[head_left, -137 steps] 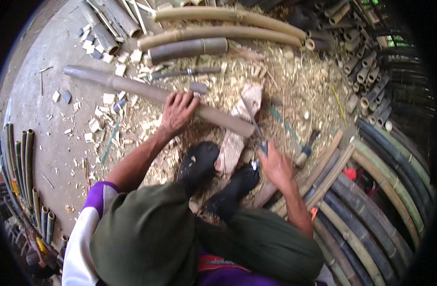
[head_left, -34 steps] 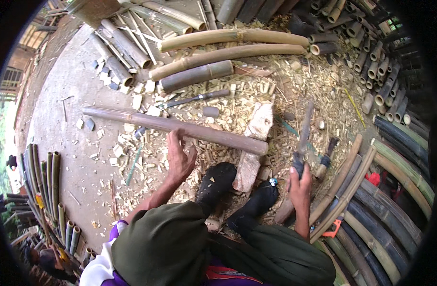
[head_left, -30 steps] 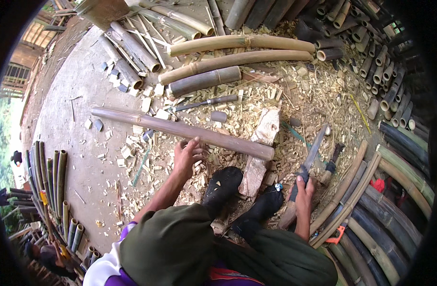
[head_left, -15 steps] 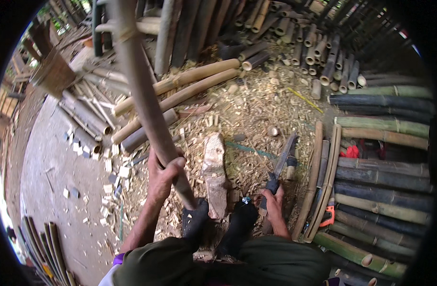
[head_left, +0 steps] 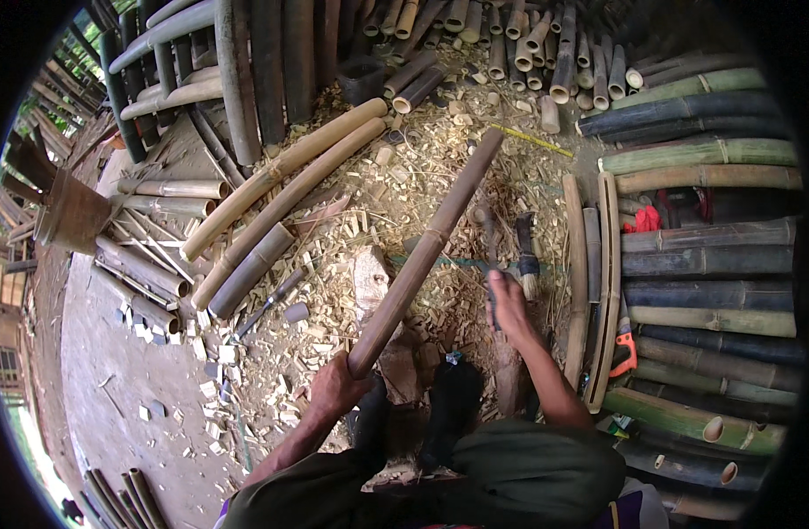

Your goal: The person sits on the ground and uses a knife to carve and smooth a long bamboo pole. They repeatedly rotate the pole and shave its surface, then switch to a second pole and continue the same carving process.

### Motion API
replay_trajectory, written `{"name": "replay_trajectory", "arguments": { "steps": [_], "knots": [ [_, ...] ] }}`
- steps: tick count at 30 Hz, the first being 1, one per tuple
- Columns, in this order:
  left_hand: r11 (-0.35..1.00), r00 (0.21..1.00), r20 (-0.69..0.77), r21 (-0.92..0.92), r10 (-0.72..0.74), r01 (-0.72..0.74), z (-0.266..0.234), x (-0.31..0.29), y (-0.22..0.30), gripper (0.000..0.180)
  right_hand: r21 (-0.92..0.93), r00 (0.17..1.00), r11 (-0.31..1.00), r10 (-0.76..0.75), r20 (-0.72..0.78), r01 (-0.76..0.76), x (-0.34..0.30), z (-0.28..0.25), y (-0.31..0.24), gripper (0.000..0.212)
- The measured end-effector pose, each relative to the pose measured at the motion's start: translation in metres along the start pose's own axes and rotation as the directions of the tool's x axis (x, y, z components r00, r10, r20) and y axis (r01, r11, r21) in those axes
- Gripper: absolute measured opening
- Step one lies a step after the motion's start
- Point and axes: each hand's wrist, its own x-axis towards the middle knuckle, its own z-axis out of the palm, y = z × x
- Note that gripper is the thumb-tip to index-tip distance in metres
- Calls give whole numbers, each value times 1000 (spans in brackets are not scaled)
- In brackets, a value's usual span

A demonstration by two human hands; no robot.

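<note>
My left hand [head_left: 334, 388] is closed round the lower end of a brown bamboo pole [head_left: 431, 242], which slants up and to the right. The pole crosses over a pale, hacked wooden block [head_left: 369, 280] lying between my dark-covered feet. To the right of the pole, my right hand [head_left: 510, 309] is closed on the dark handle of a machete [head_left: 492, 247]; its blade is blurred and seen almost edge-on. Beside that hand, a tool with a black-wrapped middle and a pale wooden end [head_left: 528, 251] lies on the wood chips.
Bamboo poles [head_left: 281, 176] lie at the left, with a dark-handled blade [head_left: 270, 304] near them. Stacked bamboo [head_left: 708, 264] lines the right side, with an orange-handled saw [head_left: 625, 353]. A yellow measuring strip [head_left: 535, 141] lies beyond; a bucket [head_left: 74, 212] stands far left.
The pole has swung from leaning up-left to slanting up-right, and my left hand has moved down to its lower end. My right hand has lifted the machete forward.
</note>
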Motion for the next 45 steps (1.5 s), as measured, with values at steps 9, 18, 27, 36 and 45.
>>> {"name": "replay_trajectory", "arguments": {
  "steps": [9,18,27,36,45],
  "knots": [
    [997,994,75,-21,78,-77,3,1,-3,56,-521,715,499,-568,407,693,-10,43,-11,45],
    [995,991,94,-26,96,-94,5,-2,7,54,-516,600,344,-630,493,785,24,18,-9,42],
    [1000,992,121,9,20,-21,2,-7,12,52,-663,895,607,-225,386,438,49,9,-26,50],
    [810,865,476,-563,158,162,0,3,-21,50,-592,967,775,-93,239,220,44,-14,-44,59],
    [739,851,490,-642,190,204,6,16,-43,52,-609,864,630,-456,214,483,36,23,-18,40]
  ]
}}
